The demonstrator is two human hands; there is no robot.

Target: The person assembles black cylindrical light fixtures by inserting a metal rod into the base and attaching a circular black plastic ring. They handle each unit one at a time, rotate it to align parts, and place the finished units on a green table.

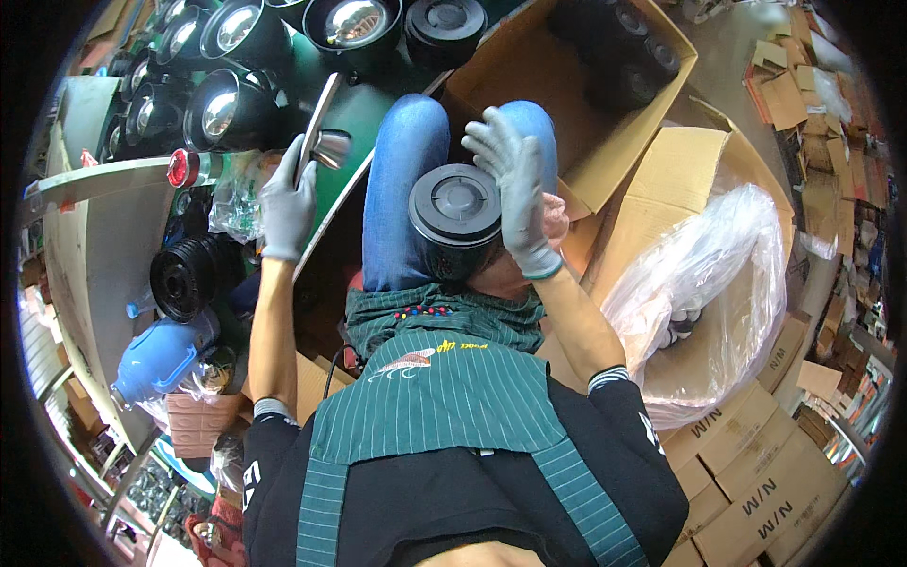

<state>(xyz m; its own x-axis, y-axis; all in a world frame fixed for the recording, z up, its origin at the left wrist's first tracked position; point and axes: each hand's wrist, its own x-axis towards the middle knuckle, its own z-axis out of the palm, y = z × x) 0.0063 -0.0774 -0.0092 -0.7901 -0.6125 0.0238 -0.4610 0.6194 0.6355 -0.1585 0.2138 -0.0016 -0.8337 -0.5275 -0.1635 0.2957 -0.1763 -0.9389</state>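
Observation:
On my lap, between my thighs, rests a black round drum-like housing [455, 204] with a ringed, ribbed disc facing up. My gloved right hand [518, 189] is raised at its right side, fingers stretched out and holding nothing; whether the palm touches the rim I cannot tell. My gloved left hand [288, 206], to the left of my knees, is closed around a metal tool [324, 118] with a long flat bar and a flared, shiny cup-shaped part. The hand hides the tool's lower end.
Several black bowl-shaped lamps [222, 109] with shiny insides stand on the green table [321, 203]. An open carton [605, 180] with dark round parts is ahead right; a plastic-lined carton [704, 364] stands nearer. Black ringed parts [179, 279] and a blue bottle [161, 359] are at left.

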